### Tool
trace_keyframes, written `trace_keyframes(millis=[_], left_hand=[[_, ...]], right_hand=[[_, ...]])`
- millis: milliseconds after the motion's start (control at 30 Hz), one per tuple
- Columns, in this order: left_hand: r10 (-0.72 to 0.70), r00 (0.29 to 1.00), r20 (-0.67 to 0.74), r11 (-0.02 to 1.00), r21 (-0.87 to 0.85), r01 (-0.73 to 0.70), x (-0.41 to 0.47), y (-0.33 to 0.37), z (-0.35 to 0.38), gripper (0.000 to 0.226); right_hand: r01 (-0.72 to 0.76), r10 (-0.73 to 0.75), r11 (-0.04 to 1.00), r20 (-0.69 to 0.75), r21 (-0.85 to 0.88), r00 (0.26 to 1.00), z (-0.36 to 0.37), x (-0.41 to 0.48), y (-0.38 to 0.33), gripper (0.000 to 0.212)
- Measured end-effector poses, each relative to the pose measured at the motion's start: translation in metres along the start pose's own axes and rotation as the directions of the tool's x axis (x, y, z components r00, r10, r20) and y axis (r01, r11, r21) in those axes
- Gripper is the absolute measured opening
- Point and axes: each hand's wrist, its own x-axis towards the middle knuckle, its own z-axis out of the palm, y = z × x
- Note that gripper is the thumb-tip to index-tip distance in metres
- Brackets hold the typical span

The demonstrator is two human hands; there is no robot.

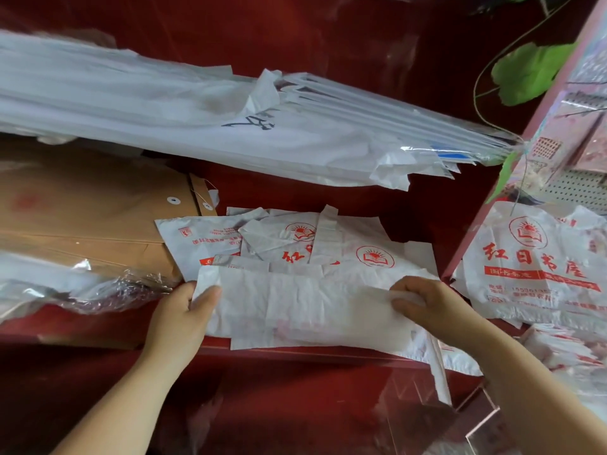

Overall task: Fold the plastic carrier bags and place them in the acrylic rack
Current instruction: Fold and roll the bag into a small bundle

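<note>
A white plastic carrier bag (295,310), folded over with its plain side up, lies on the red shelf (328,353) near the front edge. My left hand (184,316) pinches its left end with the thumb on top. My right hand (427,307) grips its right end, fingers curled round the plastic. Behind it lie several white bags with red print (295,244), overlapping one another. One bag handle (438,369) hangs down over the shelf edge. A clear acrylic rack (483,421) shows at the bottom right, below the shelf.
A thick bundle of white bags in clear wrap (197,119) hangs slanted above the shelf. Brown envelopes (98,224) and a clear-wrapped pack (65,284) lie at the left. More printed bags (532,267) pile at the right beside a pink frame (512,178).
</note>
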Motion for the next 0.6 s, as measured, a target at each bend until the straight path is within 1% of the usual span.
trace_keyframes(millis=[33, 100, 133, 167, 200, 233, 300, 400, 467, 500, 567, 600], left_hand=[[-0.028, 0.999, -0.024, 1.000, 0.005, 0.028, 0.004, -0.001, 0.001, 0.033], [-0.111, 0.991, -0.070, 0.994, -0.027, 0.109, 0.011, -0.001, 0.003, 0.029], [-0.159, 0.985, -0.067, 0.986, -0.067, 0.155, 0.014, -0.001, 0.003, 0.026], [-0.210, 0.977, -0.028, 0.970, -0.131, 0.204, 0.015, -0.001, 0.003, 0.023], [-0.248, 0.968, 0.041, 0.947, -0.203, 0.251, 0.016, 0.001, 0.003, 0.018], [-0.263, 0.959, 0.105, 0.930, -0.237, 0.281, 0.016, 0.001, 0.002, 0.014], [-0.227, 0.959, 0.170, 0.952, -0.170, 0.256, 0.016, -0.002, 0.000, 0.010], [-0.172, 0.966, 0.191, 0.984, -0.005, 0.177, 0.018, -0.004, -0.002, 0.006], [-0.179, 0.970, 0.162, 0.981, 0.098, 0.165, 0.021, -0.005, -0.003, 0.008], [-0.176, 0.977, 0.122, 0.976, 0.153, 0.156, 0.023, -0.006, -0.004, 0.013], [-0.160, 0.986, 0.048, 0.960, 0.241, 0.144, 0.025, -0.007, -0.004, 0.018], [-0.155, 0.987, 0.029, 0.945, 0.294, 0.140, 0.024, -0.004, -0.003, 0.013]], right_hand=[[0.006, -0.006, 1.000, -0.008, -0.002, 1.000, -0.001, 0.008, -0.001, 0.016], [0.017, -0.017, 1.000, -0.037, -0.006, 0.999, 0.001, 0.024, -0.001, 0.021], [0.015, -0.016, 1.000, -0.051, -0.008, 0.999, 0.003, 0.032, -0.001, 0.022], [0.006, -0.007, 1.000, -0.054, -0.015, 0.999, 0.006, 0.039, 0.001, 0.021], [-0.008, 0.007, 1.000, -0.048, -0.025, 0.999, 0.009, 0.045, 0.002, 0.018], [-0.029, 0.028, 0.999, -0.036, -0.034, 0.999, 0.012, 0.050, 0.003, 0.015], [-0.074, 0.074, 0.996, -0.018, -0.040, 0.997, 0.018, 0.061, 0.006, 0.015], [-0.169, 0.168, 0.986, -0.015, -0.009, 0.986, 0.024, 0.076, 0.012, 0.029], [-0.243, 0.242, 0.970, -0.021, -0.031, 0.970, 0.028, 0.085, 0.014, 0.031], [-0.268, 0.267, 0.962, -0.027, -0.044, 0.963, 0.030, 0.088, 0.015, 0.031], [-0.278, 0.276, 0.959, -0.038, -0.048, 0.960, 0.035, 0.093, 0.017, 0.029], [-0.279, 0.277, 0.959, -0.042, -0.048, 0.960, 0.037, 0.095, 0.017, 0.025]])
